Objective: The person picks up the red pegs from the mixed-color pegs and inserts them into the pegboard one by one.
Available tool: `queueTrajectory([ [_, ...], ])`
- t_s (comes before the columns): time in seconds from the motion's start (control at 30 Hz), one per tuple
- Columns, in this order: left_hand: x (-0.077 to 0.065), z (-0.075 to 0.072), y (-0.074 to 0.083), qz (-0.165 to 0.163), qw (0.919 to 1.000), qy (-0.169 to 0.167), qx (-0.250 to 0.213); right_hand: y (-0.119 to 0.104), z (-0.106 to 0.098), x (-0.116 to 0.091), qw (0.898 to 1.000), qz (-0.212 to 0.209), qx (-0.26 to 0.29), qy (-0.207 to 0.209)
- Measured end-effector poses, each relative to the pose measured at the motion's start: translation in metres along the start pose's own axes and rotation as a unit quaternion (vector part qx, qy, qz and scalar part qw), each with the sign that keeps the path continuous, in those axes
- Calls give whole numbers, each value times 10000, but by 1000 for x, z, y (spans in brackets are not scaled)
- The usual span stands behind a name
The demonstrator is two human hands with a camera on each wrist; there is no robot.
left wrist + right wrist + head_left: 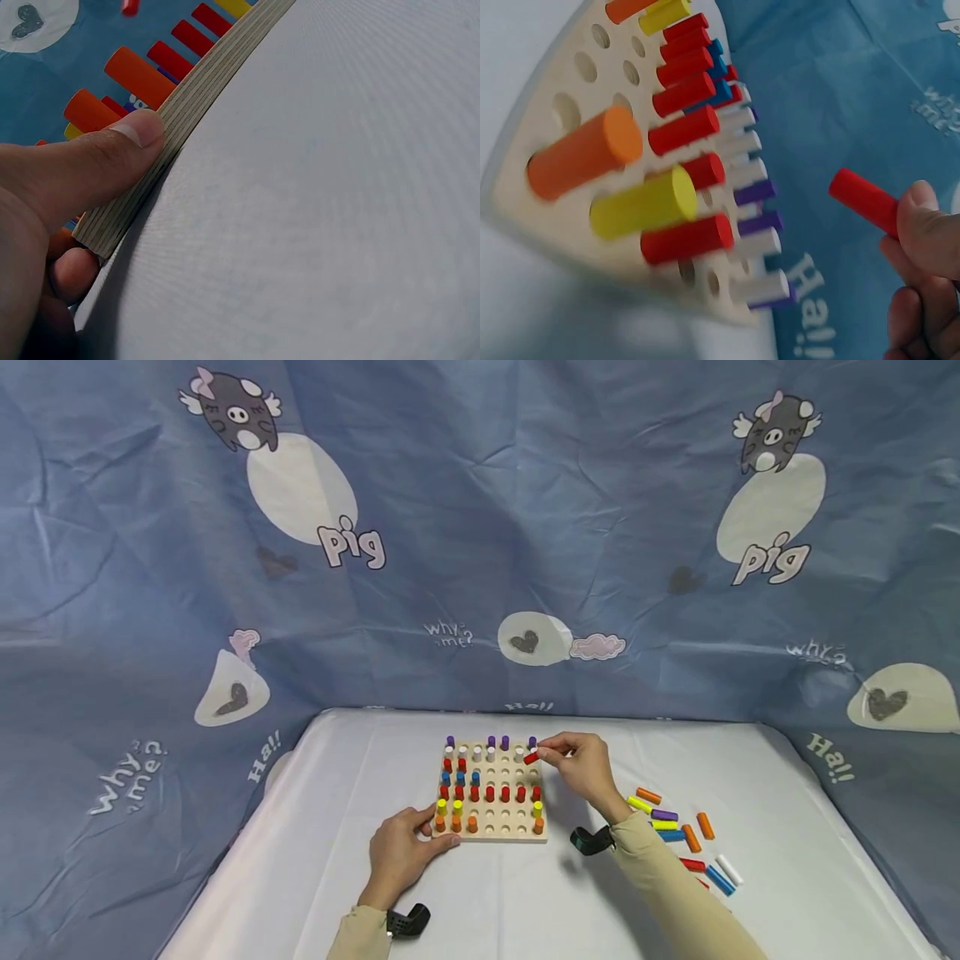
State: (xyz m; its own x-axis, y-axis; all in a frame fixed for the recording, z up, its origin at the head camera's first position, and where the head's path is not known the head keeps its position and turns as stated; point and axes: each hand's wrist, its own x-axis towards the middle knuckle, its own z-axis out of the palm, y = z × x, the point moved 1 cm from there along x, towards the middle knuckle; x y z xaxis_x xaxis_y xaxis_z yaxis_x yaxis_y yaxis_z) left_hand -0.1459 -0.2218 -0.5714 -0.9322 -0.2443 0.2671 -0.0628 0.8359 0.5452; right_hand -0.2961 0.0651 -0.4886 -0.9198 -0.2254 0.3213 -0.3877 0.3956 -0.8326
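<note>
A wooden pegboard (pixel 510 838) lies on the table, with rows of coloured pegs standing in its holes. My left hand (pixel 401 852) grips its near left corner; in the left wrist view the thumb (pixel 112 154) presses the plywood edge (pixel 202 79). Between thumb and fingertips my right hand (pixel 583 768) pinches a red peg (pixel 864 201), held tilted over the board's far right side. Below that peg, a red peg (pixel 688 240), a yellow peg (pixel 643 204) and an orange peg (pixel 585 154) stand along the right edge.
Loose pegs in several colours lie right of the board, among them an orange peg (pixel 705 826), a white peg (pixel 728 870) and a blue peg (pixel 720 881). Behind the white-covered table (pixel 360 760) hangs a blue printed cloth (pixel 450 485).
</note>
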Motion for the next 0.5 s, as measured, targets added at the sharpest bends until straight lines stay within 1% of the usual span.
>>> queueTrajectory([
  [0.13,0,-2,0,-25,10000,-25,24,-4,24,8,9999,-16,-9,-130],
  [0.33,0,-2,-1,27,10000,-15,18,-13,54,21,9987,32,70,-501],
  [0.5,0,-2,-1,47,9999,-21,-92,-18,75,30,9965,-121,-274,-776],
])
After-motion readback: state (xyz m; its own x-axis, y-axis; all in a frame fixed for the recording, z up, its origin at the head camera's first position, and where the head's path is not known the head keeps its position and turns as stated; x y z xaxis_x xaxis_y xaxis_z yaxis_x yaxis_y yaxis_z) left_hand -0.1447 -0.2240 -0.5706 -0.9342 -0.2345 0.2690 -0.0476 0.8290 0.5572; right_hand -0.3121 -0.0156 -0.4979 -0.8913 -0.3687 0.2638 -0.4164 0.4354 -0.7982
